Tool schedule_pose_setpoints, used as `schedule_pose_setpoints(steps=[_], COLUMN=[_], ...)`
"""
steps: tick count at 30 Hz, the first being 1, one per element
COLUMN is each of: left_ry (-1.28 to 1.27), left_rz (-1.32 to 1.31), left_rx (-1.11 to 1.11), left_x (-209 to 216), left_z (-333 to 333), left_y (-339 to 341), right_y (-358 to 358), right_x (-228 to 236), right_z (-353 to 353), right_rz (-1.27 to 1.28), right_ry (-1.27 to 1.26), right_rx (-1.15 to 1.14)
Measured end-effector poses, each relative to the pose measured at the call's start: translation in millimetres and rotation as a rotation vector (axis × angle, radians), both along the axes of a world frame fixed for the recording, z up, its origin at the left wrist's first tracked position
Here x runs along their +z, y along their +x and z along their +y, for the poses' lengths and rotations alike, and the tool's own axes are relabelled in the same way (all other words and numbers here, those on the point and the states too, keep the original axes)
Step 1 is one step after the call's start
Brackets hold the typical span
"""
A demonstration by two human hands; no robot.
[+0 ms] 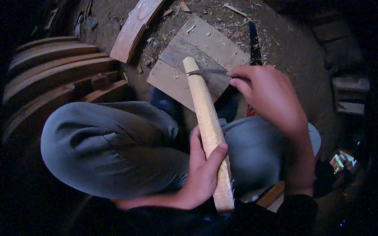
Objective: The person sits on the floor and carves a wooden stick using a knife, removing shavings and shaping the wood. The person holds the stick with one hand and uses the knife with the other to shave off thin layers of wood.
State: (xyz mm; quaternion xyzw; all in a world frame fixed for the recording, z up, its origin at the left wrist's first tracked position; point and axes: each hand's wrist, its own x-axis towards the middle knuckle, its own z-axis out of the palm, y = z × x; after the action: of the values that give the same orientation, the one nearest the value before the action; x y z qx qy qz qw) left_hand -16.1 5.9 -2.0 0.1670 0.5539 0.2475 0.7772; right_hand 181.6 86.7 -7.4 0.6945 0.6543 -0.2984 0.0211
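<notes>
A long pale stick of wood (208,114) with roughly cut faces slants up and away from my lap, its far end tapered. My left hand (204,169) is closed round its lower part, thumb lying across the top face. My right hand (267,88) grips a knife by its handle, which the fingers hide. The curved, dark knife blade (210,72) points left, its tip lying against the stick near the tapered end. Beneath that end is a square board of joined planks (169,76) on the ground, with a few wood chips on it.
Stacked curved planks (59,67) fill the left side. A thick wooden plank (134,29) lies beyond them. Shavings (236,23) litter the earth floor. A dark, narrow strip (254,43), possibly a saw blade, lies right of the board. Wood blocks (348,94) sit at far right.
</notes>
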Motion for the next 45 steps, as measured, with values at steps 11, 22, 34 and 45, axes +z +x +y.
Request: schedule_pose_setpoints(steps=[11, 22, 34, 45], left_ry=[0.072, 0.090, -0.037, -0.005], left_rz=[-0.074, -0.007, -0.025, -0.033], left_rx=[0.037, -0.075, -0.075, -0.028], left_x=[-5, -10, 10, -3], left_z=[-19, -25, -11, -24], left_y=[13, 20, 19, 17], right_y=[-28, -46, -31, -34], right_x=[-2, -13, -1, -2], right_z=[-12, -26, -27, -33], right_rz=[-0.195, -0.274, -0.285, -0.267], right_ry=[-0.003, 0.097, 0.035, 0.017], right_rx=[0.057, 0.093, 0.078, 0.085])
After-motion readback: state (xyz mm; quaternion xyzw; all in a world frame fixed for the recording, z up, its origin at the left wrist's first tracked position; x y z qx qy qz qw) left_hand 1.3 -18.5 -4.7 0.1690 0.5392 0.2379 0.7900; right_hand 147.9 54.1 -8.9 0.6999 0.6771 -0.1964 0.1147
